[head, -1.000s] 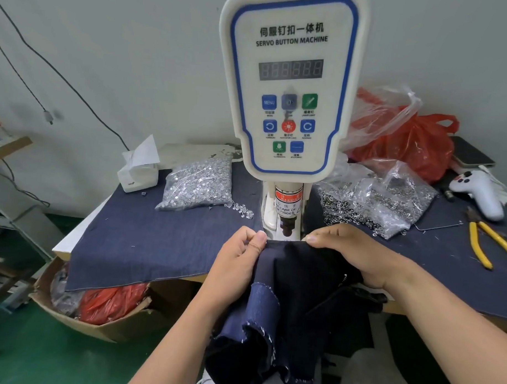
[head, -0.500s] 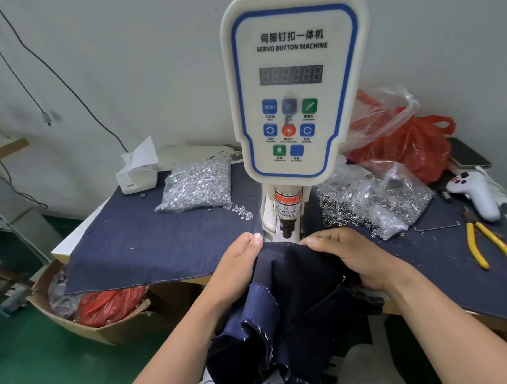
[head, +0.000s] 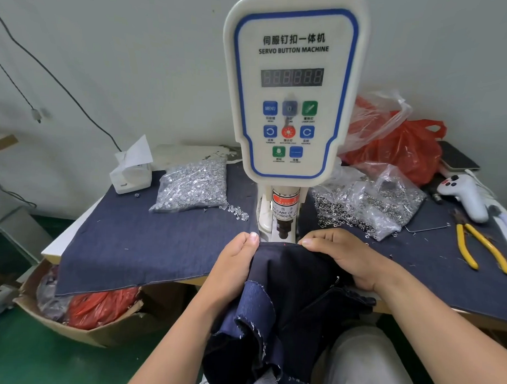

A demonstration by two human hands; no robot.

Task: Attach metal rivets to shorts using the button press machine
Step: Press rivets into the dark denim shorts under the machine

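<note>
both hands still hold the shorts (head: 289, 282) edge under the button press machine (head: 290, 87), barely shifted. left hand (head: 235, 266) pinches it; right hand (head: 339, 252) grips with curled fingers.

Both bare forearms reach forward from the bottom of the frame, converging toward the near edge of the table. The left hand (head: 235, 258) is curled, thumb on top, pinching the top hem of the shorts (head: 289, 282). The right hand (head: 340, 253) lies palm down, fingers bent, its thumb and fingertips gripping the same hem. The two hands sit close together, level, holding the hem stretched between them.
</note>
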